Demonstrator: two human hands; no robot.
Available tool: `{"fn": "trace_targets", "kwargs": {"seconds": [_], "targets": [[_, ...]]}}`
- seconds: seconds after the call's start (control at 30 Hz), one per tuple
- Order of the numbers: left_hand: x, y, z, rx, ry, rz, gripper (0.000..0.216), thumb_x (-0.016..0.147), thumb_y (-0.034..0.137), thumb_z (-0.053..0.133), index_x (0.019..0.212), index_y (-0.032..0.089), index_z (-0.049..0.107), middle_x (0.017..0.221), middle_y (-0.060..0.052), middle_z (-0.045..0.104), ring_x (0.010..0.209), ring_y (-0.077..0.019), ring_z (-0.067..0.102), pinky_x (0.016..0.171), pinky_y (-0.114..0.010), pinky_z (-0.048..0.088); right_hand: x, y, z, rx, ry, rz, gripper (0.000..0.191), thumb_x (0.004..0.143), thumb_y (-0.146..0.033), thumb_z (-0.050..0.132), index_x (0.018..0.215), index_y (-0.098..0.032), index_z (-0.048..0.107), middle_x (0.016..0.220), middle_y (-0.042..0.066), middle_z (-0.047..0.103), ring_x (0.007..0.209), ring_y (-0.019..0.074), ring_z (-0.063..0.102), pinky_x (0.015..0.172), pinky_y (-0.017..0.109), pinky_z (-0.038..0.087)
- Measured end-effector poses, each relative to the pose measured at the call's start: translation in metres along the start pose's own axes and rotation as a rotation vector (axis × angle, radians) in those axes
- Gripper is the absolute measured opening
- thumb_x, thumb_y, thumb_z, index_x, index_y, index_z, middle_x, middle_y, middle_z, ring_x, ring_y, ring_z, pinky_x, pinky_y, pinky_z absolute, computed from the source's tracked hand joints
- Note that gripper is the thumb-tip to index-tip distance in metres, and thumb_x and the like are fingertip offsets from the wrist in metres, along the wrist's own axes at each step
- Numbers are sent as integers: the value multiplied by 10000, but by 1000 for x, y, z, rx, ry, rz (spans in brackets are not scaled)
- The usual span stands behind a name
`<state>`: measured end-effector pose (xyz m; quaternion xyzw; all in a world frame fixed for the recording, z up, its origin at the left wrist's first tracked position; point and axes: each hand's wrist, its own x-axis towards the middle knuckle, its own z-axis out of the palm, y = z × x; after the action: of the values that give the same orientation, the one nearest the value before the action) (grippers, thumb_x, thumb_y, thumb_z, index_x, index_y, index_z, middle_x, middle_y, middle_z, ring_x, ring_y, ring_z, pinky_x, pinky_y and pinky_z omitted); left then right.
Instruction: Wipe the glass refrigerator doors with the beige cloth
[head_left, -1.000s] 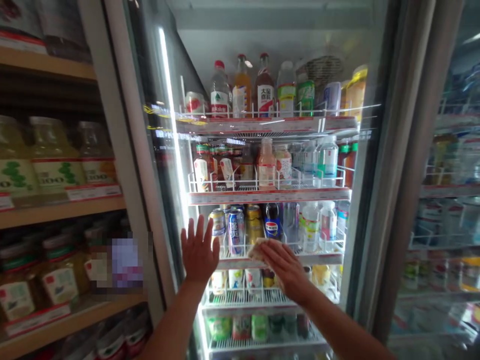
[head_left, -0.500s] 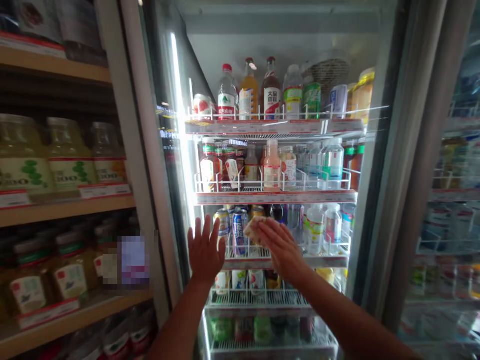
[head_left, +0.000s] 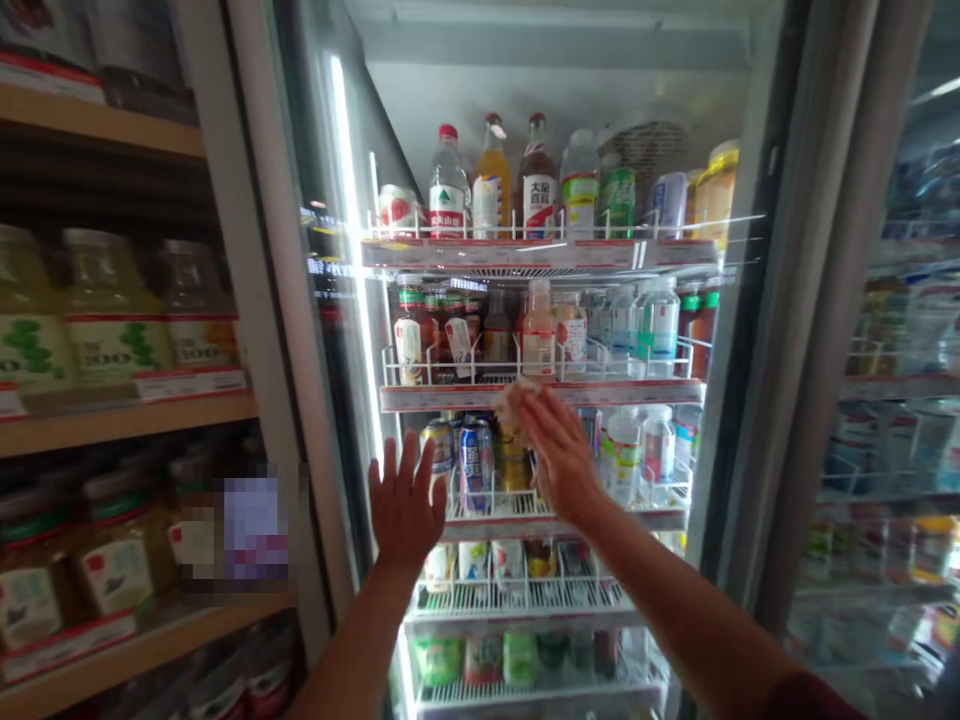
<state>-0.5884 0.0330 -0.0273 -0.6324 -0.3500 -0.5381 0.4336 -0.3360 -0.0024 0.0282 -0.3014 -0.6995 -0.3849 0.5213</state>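
A glass door (head_left: pixel 555 90) of a lit drinks fridge stands in front of me. Against its left part my left hand (head_left: pixel 407 505) lies flat, with the fingers spread. My right hand (head_left: pixel 559 445) presses a crumpled pale cloth (head_left: pixel 517 402) to the glass, in line with the second shelf's front edge. Part of the cloth is hidden under the fingers. Behind the glass, between the hands, stands a blue can (head_left: pixel 475 465).
Wire shelves (head_left: pixel 540 397) inside the fridge carry bottles and cans. On the left, wooden shelves (head_left: pixel 127 418) hold jars and juice bottles (head_left: pixel 112 310). Another glass-fronted fridge (head_left: pixel 892 400) with drinks is at the right, past a metal frame (head_left: pixel 810 330).
My right hand and the cloth have moved up the glass, from the can row to the shelf edge above. My left hand keeps nearly the same place. The view has shifted slightly.
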Motion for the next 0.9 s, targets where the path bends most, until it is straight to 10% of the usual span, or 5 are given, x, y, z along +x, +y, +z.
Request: {"fn": "trace_targets", "kwargs": {"seconds": [0.17, 0.37, 0.6, 0.8, 0.9], "targets": [[0, -1, 1, 1, 0, 8, 691, 1080, 234, 497, 1696, 257, 184, 1719, -65, 219, 1606, -287, 153, 1330, -506, 130, -2, 25, -10, -50, 228, 139, 796, 978, -20, 399, 1683, -318, 179, 1657, 27, 441, 1597, 251, 295, 1292, 555, 369], [-2, -3, 2, -1, -12, -10, 699, 1076, 250, 509, 1695, 284, 185, 1722, -55, 219, 1607, -298, 153, 1321, -539, 153, -63, 7, -13, 56, -219, -210, 776, 976, -25, 418, 1683, -226, 170, 1579, 6, 553, 1578, 163, 327, 1295, 392, 378], [1, -2, 2, 6, -13, 3, 697, 1075, 249, 501, 1696, 271, 185, 1728, -71, 202, 1610, -306, 144, 1317, -547, 161, -52, 77, -55, -51, 242, 229, 750, 995, -31, 383, 1663, -348, 255, 1693, -8, 379, 1597, 252, 294, 1282, 547, 393], [0, -2, 2, 16, -30, -10, 712, 1072, 247, 496, 1698, 301, 161, 1721, -85, 228, 1604, -324, 160, 1296, -589, 205, -88, 76, -61, -27, -30, -32, 799, 961, -5, 475, 1664, -314, 253, 1583, 12, 547, 1544, 198, 402, 1279, 433, 410], [1, -1, 2, 19, -29, 2, 701, 1074, 230, 491, 1697, 283, 174, 1726, -89, 213, 1607, -315, 149, 1308, -566, 183, -46, 110, -76, -87, 192, 104, 780, 974, -27, 409, 1664, -348, 236, 1667, -7, 431, 1578, 243, 336, 1267, 498, 419]]}}
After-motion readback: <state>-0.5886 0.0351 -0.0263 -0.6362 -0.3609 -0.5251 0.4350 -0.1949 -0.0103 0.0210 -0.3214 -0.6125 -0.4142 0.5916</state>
